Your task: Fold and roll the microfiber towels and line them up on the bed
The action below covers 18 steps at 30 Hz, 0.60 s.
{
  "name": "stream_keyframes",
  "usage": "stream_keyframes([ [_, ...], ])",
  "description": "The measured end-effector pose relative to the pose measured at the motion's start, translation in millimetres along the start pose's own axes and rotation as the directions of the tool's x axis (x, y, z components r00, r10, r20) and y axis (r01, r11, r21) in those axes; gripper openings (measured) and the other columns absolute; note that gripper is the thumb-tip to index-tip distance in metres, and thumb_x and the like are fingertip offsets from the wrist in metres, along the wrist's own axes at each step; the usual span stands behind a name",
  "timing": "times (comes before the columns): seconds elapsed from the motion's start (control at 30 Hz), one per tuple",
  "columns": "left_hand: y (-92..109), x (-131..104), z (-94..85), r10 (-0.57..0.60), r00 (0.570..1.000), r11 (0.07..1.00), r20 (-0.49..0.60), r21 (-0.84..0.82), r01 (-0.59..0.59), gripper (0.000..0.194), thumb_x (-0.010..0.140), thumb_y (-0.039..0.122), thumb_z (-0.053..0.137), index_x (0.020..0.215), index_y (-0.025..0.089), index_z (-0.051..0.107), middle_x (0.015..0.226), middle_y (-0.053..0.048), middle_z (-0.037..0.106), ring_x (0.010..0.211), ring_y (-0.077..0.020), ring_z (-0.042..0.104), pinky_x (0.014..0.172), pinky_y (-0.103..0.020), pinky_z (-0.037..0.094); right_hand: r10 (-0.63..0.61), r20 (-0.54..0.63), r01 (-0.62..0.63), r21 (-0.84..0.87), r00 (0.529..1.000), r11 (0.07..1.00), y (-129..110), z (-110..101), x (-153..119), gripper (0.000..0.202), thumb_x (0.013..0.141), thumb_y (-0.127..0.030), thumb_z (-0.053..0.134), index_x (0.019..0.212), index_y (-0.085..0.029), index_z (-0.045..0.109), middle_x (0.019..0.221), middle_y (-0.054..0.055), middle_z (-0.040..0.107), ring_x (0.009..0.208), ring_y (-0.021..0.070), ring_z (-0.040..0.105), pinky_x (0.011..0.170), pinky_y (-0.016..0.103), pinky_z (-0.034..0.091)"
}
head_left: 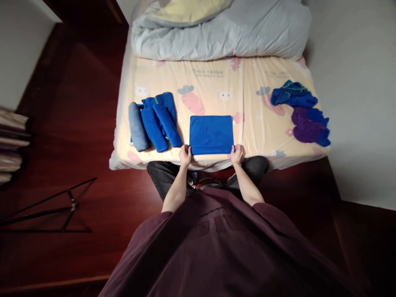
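Note:
A blue towel (211, 131) lies flat as a rectangle on the bed, with a narrow fold along its near edge. My left hand (185, 155) pinches its near left corner, and my right hand (236, 154) pinches the near right corner. To the left lie several rolled cloths: a grey-blue roll (138, 126) and blue rolls (154, 128), with more blue cloth (167, 108) beneath and behind them. On the right are a crumpled blue cloth with green edging (293, 94) and a crumpled purple cloth (307, 126) with blue cloth beside it.
The bed sheet (216, 90) is pale yellow with carrot and rabbit prints. A grey quilt (222, 35) is bunched at the far side. Black tripod legs (72, 204) stand on the dark red floor at left. A wall (355, 103) rises along the right.

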State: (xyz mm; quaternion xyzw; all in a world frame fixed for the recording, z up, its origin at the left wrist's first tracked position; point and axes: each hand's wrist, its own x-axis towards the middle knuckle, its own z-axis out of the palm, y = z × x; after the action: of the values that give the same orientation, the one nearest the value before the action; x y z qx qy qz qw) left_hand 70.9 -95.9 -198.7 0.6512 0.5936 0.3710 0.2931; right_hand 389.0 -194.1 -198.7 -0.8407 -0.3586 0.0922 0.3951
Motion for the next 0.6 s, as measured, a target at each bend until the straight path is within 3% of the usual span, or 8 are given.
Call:
stream_keyframes([
  [0.2, -9.3, 1.4, -4.7, 0.047, 0.998, 0.999, 0.036, -0.022, -0.047, 0.017, 0.103, 0.036, 0.054, 0.099, 0.021, 0.062, 0.090, -0.008, 0.068, 0.084, -0.0229, 0.065, 0.083, -0.033, 0.048, -0.022, 0.049, 0.018, 0.068, 0.999, 0.998, 4.5, -6.3, 2.6, 0.014, 0.101, -0.034, 0.056, 0.100, -0.021, 0.062, 0.090, 0.008, 0.071, 0.083, 0.0226, 0.067, 0.086, 0.033, 0.054],
  [0.4, -3.4, 6.8, -5.2, 0.070, 0.992, 0.995, 0.103, 0.059, -0.077, 0.018, 0.103, 0.034, 0.055, 0.104, 0.021, 0.066, 0.094, -0.011, 0.068, 0.089, -0.0264, 0.065, 0.086, -0.038, 0.051, -0.051, 0.054, 0.049, 0.042, 0.997, 0.998, -1.0, -8.7, 3.1, 0.019, 0.101, -0.032, 0.051, 0.106, -0.021, 0.065, 0.093, 0.010, 0.072, 0.087, 0.0251, 0.067, 0.088, 0.036, 0.055],
  [0.5, 1.1, 6.1, -9.6, 0.180, 0.975, 0.972, 0.129, 0.126, -0.196, 0.021, 0.103, 0.028, 0.052, 0.111, 0.021, 0.070, 0.117, -0.017, 0.069, 0.110, -0.0307, 0.065, 0.098, -0.044, 0.052, -0.128, 0.056, 0.129, -0.021, 0.990, 0.991, -3.7, -12.6, 1.6, 0.025, 0.101, -0.027, 0.048, 0.111, -0.019, 0.069, 0.108, 0.014, 0.071, 0.095, 0.0255, 0.067, 0.092, 0.037, 0.056],
  [0.6, 3.0, 3.9, -15.7, 0.348, 0.907, 0.912, 0.239, 0.137, -0.386, 0.031, 0.104, 0.022, 0.046, 0.119, 0.022, 0.073, 0.141, -0.017, 0.065, 0.132, -0.0312, 0.059, 0.114, -0.049, 0.045, -0.280, 0.120, 0.295, -0.136, 0.953, 0.946, -3.4, -20.7, -1.5, 0.031, 0.098, -0.019, 0.052, 0.120, -0.020, 0.075, 0.131, 0.018, 0.067, 0.119, 0.0299, 0.064, 0.106, 0.044, 0.052],
])
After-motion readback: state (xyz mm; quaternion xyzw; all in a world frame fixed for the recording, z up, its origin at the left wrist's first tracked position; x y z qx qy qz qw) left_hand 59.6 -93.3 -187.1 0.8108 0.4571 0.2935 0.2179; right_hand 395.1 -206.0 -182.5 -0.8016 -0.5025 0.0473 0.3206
